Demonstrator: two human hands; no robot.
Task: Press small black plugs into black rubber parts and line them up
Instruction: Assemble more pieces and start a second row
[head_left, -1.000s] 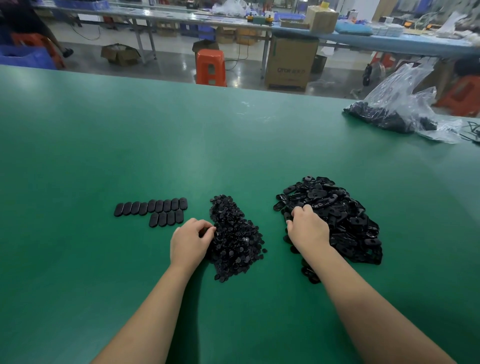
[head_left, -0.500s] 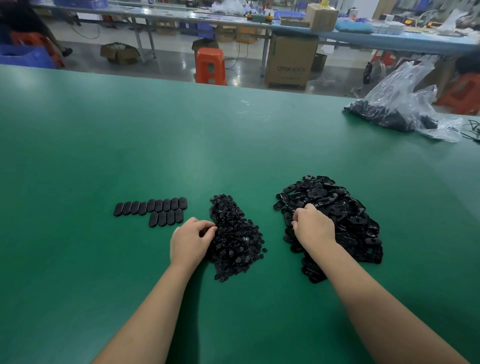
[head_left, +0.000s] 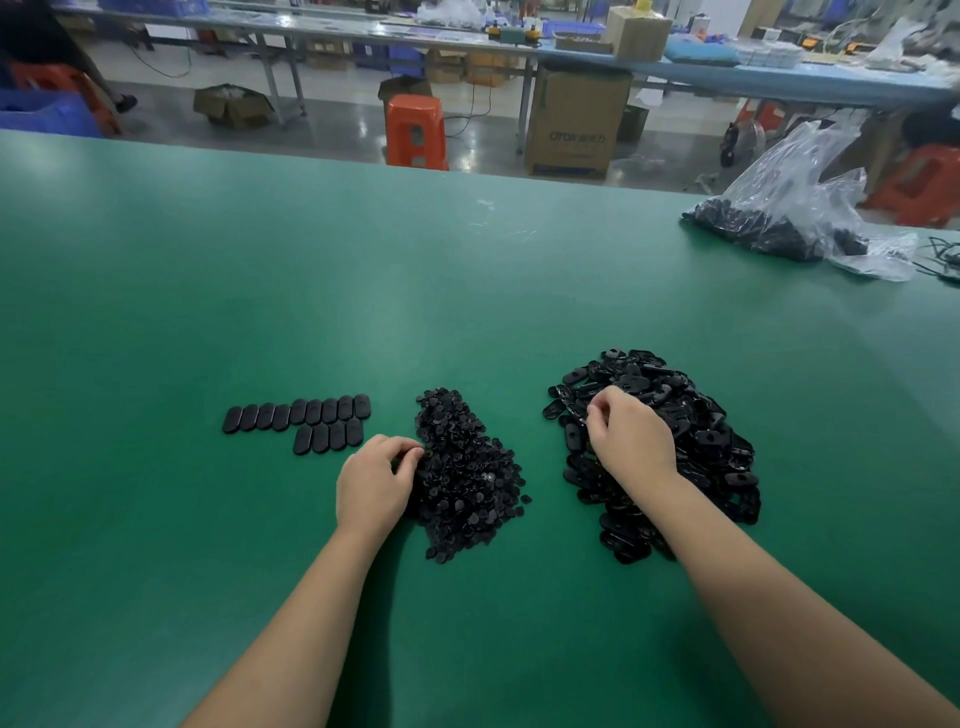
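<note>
We see left hand (head_left: 371, 483) pinching in plug pile (head_left: 467, 478), right hand (head_left: 631, 441) curled over rubber parts (head_left: 696, 441), what either holds unclear; carton (head_left: 574, 124) lettering unreadable.

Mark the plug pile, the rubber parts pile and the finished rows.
plug pile (head_left: 467, 478): head view, middle of the heap.
rubber parts pile (head_left: 696, 441): head view, right side of the heap.
finished rows (head_left: 306, 413): head view, middle of the upper row.

Black plugs (head_left: 462, 478), green table (head_left: 260, 291)

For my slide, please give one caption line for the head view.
Left hand picks at the plug pile, right hand at the rubber parts pile, beside finished rows.
</note>
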